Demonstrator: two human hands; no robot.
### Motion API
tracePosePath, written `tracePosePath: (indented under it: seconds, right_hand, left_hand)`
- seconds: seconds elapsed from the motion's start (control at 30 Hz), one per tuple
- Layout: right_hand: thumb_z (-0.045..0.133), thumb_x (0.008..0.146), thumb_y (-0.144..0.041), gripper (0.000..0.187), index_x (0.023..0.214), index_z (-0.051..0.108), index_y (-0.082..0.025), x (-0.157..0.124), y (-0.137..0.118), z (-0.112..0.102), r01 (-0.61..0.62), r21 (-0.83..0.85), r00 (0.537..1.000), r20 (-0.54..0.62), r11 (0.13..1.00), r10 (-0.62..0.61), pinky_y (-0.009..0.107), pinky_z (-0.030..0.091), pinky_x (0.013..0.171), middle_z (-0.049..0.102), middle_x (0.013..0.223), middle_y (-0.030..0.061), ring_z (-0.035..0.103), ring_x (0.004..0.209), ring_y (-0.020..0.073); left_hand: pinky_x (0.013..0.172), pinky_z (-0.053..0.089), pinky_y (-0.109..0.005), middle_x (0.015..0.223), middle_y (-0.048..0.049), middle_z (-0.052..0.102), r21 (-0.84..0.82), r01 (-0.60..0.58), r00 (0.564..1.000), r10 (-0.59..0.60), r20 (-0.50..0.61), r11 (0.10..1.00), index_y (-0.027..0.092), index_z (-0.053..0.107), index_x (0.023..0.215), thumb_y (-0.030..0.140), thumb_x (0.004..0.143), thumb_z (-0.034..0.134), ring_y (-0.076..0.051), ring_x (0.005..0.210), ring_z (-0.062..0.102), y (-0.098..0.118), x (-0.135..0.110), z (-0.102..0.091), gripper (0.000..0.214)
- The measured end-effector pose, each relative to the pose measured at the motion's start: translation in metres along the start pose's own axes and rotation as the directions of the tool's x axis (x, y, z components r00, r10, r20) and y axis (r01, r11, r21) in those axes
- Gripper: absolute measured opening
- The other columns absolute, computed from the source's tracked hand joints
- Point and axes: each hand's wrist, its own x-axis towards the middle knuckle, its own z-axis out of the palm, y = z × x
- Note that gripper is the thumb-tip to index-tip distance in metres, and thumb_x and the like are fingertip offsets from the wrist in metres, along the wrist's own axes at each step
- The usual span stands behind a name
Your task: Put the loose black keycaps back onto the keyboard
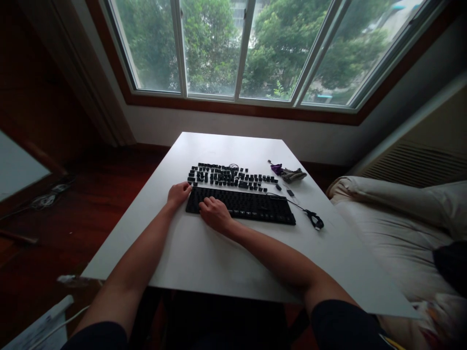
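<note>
A black keyboard [244, 206] lies on the white table, its left part bare-looking and dark, with rows of keys too dim to make out singly. My left hand [178, 193] rests at the keyboard's upper left corner, fingers drawn together by the loose keycaps; what they pinch, if anything, is too small to see. Over the keyboard's left part, my right hand [215, 214] has its fingers curled together, their tips low on the keys. Several loose black keycaps [219, 176] lie in rough rows just beyond the keyboard.
On the white table [204, 257], a coiled black cable [314, 219] lies right of the keyboard. A grey cloth-like bundle [294, 175] and a purple item [276, 169] sit farther back. A light sofa [386, 233] stands to the right, and a window [233, 53] is ahead.
</note>
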Motion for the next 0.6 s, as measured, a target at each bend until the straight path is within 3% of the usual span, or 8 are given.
tracePosePath:
  seconds: [0.17,0.3,0.43,0.6]
  right_hand:
    - [0.052,0.099,-0.03,0.019,0.104,0.066,-0.019,-0.004,0.012,-0.001,-0.011,0.129,0.998,-0.064,0.992,0.02,0.03,0.041,0.085,0.064,0.102,0.0084,0.053,0.099,0.0211]
    - [0.049,0.101,-0.031,0.022,0.103,0.069,-0.02,0.014,0.036,-0.004,-0.054,0.206,0.994,-0.081,0.977,0.072,0.028,0.04,0.086,0.065,0.103,0.0071,0.056,0.1,0.0188]
    - [0.055,0.098,-0.031,0.02,0.108,0.069,-0.02,0.048,0.062,-0.003,-0.101,0.227,0.993,-0.036,0.969,0.112,0.027,0.041,0.084,0.067,0.106,0.0064,0.057,0.104,0.0192]
    - [0.055,0.098,-0.031,0.021,0.109,0.07,-0.021,0.095,0.081,0.008,-0.117,0.179,0.993,-0.001,0.977,0.119,0.027,0.043,0.084,0.067,0.109,0.0067,0.058,0.104,0.02]
  left_hand:
    - [0.085,0.043,-0.033,0.089,-0.007,0.069,0.021,-0.059,0.99,0.061,-0.128,0.998,0.022,0.068,0.09,0.035,0.092,0.051,-0.023,0.091,0.06,0.008,0.001,-0.002,0.021]
    - [0.079,0.043,-0.032,0.089,-0.0057,0.07,0.005,0.049,0.99,-0.048,-0.134,0.999,0.022,0.068,0.09,0.036,0.092,0.05,-0.022,0.088,0.061,0.009,0.003,0.001,0.022]
    - [0.071,0.039,-0.03,0.085,-0.0039,0.071,0.004,0.131,0.988,-0.13,-0.081,0.991,0.023,0.068,0.087,0.045,0.091,0.053,-0.021,0.08,0.062,0.006,0.004,0.004,0.028]
    - [0.068,0.038,-0.03,0.081,-0.0035,0.073,0.019,0.068,0.996,-0.069,0.052,0.998,0.023,0.07,0.08,0.056,0.089,0.052,-0.021,0.077,0.063,-0.003,0.01,0.001,0.038]
